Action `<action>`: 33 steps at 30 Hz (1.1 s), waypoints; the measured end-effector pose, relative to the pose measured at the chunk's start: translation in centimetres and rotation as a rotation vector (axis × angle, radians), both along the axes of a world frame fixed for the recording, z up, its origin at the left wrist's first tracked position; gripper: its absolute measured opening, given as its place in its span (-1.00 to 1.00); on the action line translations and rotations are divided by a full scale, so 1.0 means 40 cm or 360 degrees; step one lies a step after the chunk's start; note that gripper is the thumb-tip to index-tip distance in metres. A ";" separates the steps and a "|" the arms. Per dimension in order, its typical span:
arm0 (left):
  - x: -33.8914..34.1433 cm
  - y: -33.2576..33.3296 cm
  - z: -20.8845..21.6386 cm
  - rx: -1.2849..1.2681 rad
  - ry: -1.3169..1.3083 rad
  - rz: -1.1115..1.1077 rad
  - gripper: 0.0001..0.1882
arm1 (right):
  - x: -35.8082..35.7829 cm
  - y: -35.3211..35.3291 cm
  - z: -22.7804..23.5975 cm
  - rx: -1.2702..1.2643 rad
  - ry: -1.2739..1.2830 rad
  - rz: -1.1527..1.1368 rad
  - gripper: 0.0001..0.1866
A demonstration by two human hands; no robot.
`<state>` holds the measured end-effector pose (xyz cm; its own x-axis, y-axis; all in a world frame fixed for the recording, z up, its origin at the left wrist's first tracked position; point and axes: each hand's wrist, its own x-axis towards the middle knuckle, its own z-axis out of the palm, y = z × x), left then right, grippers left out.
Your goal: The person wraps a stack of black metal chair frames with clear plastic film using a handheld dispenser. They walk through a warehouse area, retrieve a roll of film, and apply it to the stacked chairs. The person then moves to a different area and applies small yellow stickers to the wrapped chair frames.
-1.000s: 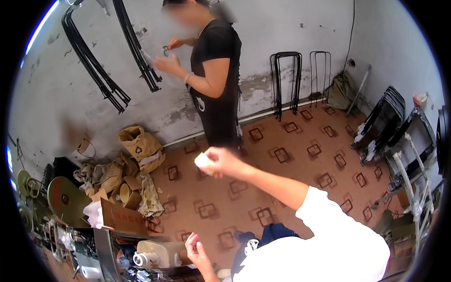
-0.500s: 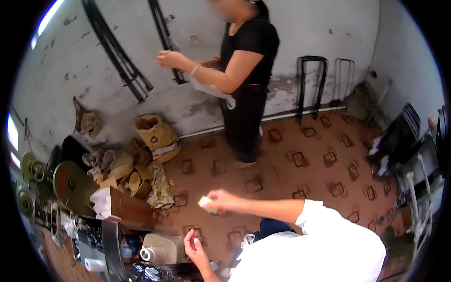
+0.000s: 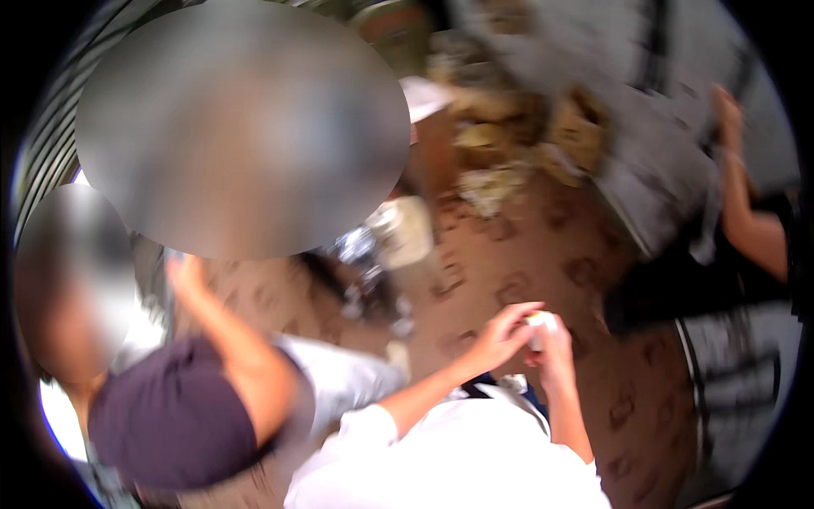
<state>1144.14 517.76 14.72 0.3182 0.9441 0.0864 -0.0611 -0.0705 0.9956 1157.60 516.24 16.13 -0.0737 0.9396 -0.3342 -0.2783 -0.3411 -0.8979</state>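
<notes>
In front of my white shirt, my two hands meet over the floor. A small white-and-yellow packet (image 3: 538,320) is between them, blurred, so its exact kind does not show. My right hand (image 3: 555,349) is closed around it from the right. From the left, my left hand (image 3: 502,335) reaches over with bent fingers and thumb pinching at its upper edge.
Close on my left sits a person in a dark top (image 3: 174,416). Another person in black (image 3: 750,225) stands at the right. Beyond my hands are a pale plastic jug (image 3: 405,231), a cardboard box (image 3: 434,148) and brown paper sacks (image 3: 578,127). Patterned floor (image 3: 623,399) lies around.
My view has swung left, bringing the seated person in. My hands, apart before with the packet in the right one, have come together on it.
</notes>
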 end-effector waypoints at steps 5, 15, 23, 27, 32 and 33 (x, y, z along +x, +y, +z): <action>-0.071 -0.025 0.025 0.0256 0.0182 0.0189 -0.63 | -0.046 0.015 -0.017 0.0150 -0.0121 0.0286 -0.53; -0.124 -0.050 0.019 0.0295 0.0132 0.0483 -0.74 | -0.102 0.028 0.000 0.0120 -0.0247 0.0586 -0.63; -0.146 -0.067 0.015 0.0274 0.0131 0.0513 -0.75 | -0.134 0.015 -0.002 0.0153 -0.0202 0.0562 -0.60; -0.157 -0.072 0.014 0.0286 0.0183 0.0515 -0.75 | -0.143 0.010 -0.001 0.0146 -0.0165 0.0553 -0.61; -0.166 -0.076 0.009 0.0259 0.0140 0.0504 -0.74 | -0.155 0.004 0.003 0.0126 -0.0165 0.0547 -0.59; -0.170 -0.076 0.009 0.0251 0.0136 0.0499 -0.74 | -0.158 0.003 0.002 0.0122 -0.0164 0.0544 -0.59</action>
<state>1137.35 514.71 15.07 0.0275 0.9741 0.2244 0.0708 -0.2259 0.9716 1151.27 516.37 16.20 -0.3573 0.8892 -0.2859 -0.0666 -0.3296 -0.9418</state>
